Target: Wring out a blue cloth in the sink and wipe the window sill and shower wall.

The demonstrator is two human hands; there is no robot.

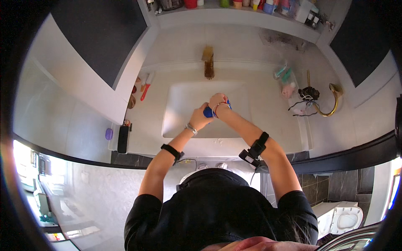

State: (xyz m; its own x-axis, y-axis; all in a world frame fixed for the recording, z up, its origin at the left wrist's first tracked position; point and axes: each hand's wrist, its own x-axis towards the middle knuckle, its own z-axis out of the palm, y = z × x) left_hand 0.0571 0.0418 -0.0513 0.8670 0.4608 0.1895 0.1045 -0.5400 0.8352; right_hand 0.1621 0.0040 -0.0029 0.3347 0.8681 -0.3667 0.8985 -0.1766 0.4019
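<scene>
Both my hands are together over the white rectangular sink basin (pixel 182 128). Between them is a blue item (pixel 208 112), mostly covered by the fingers, so I cannot tell whether it is cloth or a packet. My left hand (pixel 200 117) grips its left side from below. Held a little higher and farther forward, my right hand (pixel 219 100) closes over the other side, where a bit of blue shows past the wrist. A brass-coloured faucet (pixel 209 64) stands behind the basin, apart from both hands.
A black phone (pixel 123 139) lies at the counter's left edge, by a purple oval object (pixel 109 134). A red-handled tool (pixel 145 91) lies farther back. At right, a gold towel ring (pixel 335 100) sticks out from the wall. Above, a shelf (pixel 238 14) carries several bottles.
</scene>
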